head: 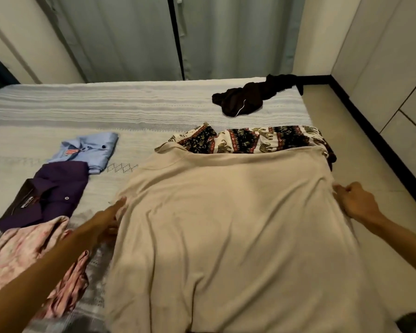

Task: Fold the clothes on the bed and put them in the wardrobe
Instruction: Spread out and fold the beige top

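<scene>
A large beige shirt (226, 224) lies spread flat over the near right part of the bed (135, 111). My left hand (111, 215) reaches to its left edge with fingers stretched out, touching the cloth. My right hand (353, 200) pinches the shirt's right edge at the bed's side. Elephant-print trousers (257, 139) lie partly under the shirt's far end. A folded purple shirt (48, 193) and a folded light blue shirt (89, 150) sit on the left. A crumpled pink patterned garment (27, 255) lies under my left forearm.
A dark brown garment (245, 97) lies bunched at the bed's far right corner. Grey-green curtains (135, 37) hang behind the bed. A strip of pale floor (351, 131) runs along the right, bordered by white cupboard doors (394, 68).
</scene>
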The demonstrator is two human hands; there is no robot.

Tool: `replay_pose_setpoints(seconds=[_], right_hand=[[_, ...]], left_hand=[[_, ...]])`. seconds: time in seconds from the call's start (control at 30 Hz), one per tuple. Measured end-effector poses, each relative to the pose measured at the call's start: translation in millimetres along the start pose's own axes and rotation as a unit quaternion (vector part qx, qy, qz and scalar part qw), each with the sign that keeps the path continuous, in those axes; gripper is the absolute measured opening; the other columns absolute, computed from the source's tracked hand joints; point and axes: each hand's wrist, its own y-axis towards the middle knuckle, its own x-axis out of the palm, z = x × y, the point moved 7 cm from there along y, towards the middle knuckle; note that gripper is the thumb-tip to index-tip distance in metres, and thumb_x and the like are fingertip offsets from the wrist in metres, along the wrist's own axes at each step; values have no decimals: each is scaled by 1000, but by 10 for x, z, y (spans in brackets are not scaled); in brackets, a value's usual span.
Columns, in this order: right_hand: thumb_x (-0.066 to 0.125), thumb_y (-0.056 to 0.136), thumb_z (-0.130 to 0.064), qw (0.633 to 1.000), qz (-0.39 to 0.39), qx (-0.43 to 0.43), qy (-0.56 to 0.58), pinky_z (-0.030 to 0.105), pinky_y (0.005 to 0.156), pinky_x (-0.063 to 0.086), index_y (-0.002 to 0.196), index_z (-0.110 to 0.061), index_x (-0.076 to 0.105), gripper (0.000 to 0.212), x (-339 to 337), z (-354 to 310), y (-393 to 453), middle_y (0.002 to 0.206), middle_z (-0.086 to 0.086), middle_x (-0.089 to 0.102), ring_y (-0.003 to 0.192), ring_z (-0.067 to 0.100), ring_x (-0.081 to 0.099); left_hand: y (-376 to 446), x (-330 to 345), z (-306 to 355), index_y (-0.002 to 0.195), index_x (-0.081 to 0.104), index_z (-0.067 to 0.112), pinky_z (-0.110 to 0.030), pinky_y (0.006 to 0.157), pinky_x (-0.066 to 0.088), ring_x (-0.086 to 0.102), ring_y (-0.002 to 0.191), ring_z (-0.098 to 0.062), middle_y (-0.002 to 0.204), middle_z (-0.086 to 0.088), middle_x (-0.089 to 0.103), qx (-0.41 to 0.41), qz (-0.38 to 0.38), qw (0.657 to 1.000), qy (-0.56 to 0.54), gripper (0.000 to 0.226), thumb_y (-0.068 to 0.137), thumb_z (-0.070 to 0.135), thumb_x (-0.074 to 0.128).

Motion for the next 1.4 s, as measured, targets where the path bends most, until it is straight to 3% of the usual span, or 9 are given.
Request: replay_pose_setpoints(seconds=[0.13, 0.33, 0.53, 0.63, 0.73, 0.97, 1.17, 1.3, 1.4], right_hand=[[65, 90, -65, 995, -75, 46, -37, 44, 77, 53, 115, -15, 44, 59, 30, 660, -1233, 105, 10, 59, 89, 32, 63], [66, 96, -51, 995, -99, 20, -1, 33, 56, 47, 96, -11, 55, 41, -6, 1368, -2329, 89, 10, 68, 75, 29, 68], [72, 97, -19, 993, 13, 16, 116, 35, 48, 56, 86, 3, 64, 25, -371, 1538, -2381, 59, 13, 67, 39, 20, 61], [76, 91, -9, 935, -108, 165, 296, 24, 40, 53, 84, 0, 63, 18, -119, 1654, -2421, 54, 6, 57, 34, 9, 49], [83, 82, -14, 892, -160, 214, 365, 23, 47, 44, 81, -15, 58, 25, 11, 1675, -2500, 55, -3, 46, 43, 10, 39], [62, 98, -3, 784, -126, 199, 574, 29, 59, 64, 103, -1, 63, 6, -55, 1576, -2694, 84, 18, 75, 73, 26, 75], [71, 89, 10, 869, -79, 194, 449, 27, 50, 61, 106, 16, 60, 21, 27, 1679, -2668, 111, 31, 67, 60, 28, 75], [79, 87, 3, 934, -5, 119, 336, 25, 45, 58, 120, 4, 54, 41, -266, 1638, -2633, 101, 23, 68, 56, 25, 74], [75, 88, 4, 914, -78, 100, 385, 24, 54, 61, 104, 7, 66, 18, -322, 1505, -2685, 97, 25, 70, 59, 21, 75]], left_hand=[[-359, 169, -627, 149, 46, 5, -54, 112, 44, 58, 125, -41, 140, -19, 59, -37, -18, 998, 38, 118, 63, 77, 83], [-974, 350, -1371, 128, 64, 10, -50, 94, 60, 75, 105, -36, 115, -14, 77, -27, -143, 980, 135, 100, 48, 56, 101], [-955, -475, -1334, 127, 63, -8, -52, 84, 60, 68, 92, -36, 107, -19, 70, 22, 29, 996, 79, 88, 65, 46, 93], [-1185, -519, -1387, 127, 66, -2, -53, 96, 57, 68, 109, -37, 120, -21, 72, -10, 34, 999, 25, 60, 85, 37, 82], [-1418, -238, -1451, 116, 69, 3, -43, 72, 62, 67, 101, -33, 102, -16, 76, -62, -58, 996, 15, 47, 88, 39, 78], [-1448, -30, -1361, 132, 58, 8, -51, 98, 48, 61, 110, -37, 124, -19, 65, -29, -43, 998, -40, 33, 105, 26, 58], [-1186, -343, -1469, 129, 60, -4, -43, 76, 60, 68, 104, -33, 122, -19, 69, 27, 24, 995, 91, 84, 70, 45, 94], [-1529, -529, -1192, 101, 70, 5, -34, 74, 54, 66, 93, -33, 107, -16, 70, 92, 94, 928, 350, 90, 65, 87, 69], [-1533, -553, -1184, 106, 72, 3, -32, 75, 50, 63, 91, -29, 107, -11, 68, 97, 65, 931, 346, 75, 78, 73, 70]])
